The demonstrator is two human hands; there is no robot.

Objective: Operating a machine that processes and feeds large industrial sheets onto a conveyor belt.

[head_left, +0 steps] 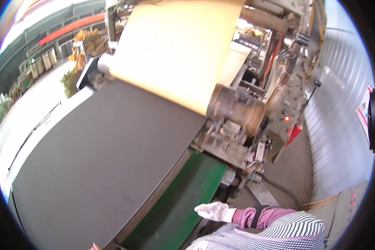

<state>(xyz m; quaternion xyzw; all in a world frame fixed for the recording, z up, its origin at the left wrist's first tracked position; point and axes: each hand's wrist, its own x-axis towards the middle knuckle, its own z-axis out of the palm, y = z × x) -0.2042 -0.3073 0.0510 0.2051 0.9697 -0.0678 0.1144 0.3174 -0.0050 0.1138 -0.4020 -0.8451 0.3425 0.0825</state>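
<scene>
Head view; entries run fingers outward.

1. White-gloved right hand [214, 211]: fingers approx. straight, kept together, pointing L over green strip; nothing seen in grip. Contact w/ strip: can't tell. Purple sleeve [246, 217] behind.

2. Bare-fingered left hand [95, 246]: fingertips only, lower edge of view, by R edge of dark sheet. Spread & hold: can't tell.

3. Long, flat, smooth green strip [183, 196]: nearest R hand, alongside dark sheet.

4. Broad, matt, dark-grey flat sheet [108, 166], material unclear: L of green strip, reaching up to yellow sheet's lower edge.

5. Wide, glossy pale-yellow sheet [175, 54]: rises from far end of dark sheet, lower edge rounded.

6. Worn brown-grey metal drum [237, 109]: R end of that edge.

7. Grey-green control panel [281, 110], red lamp lit: beyond drum, R side.

Step in hand (judged): tending dark sheet from machine's side; no firm grip evident. Next move (judged): calls for flat, light touch at sheet's near edge, sleeve & glove well clear of drum.
</scene>
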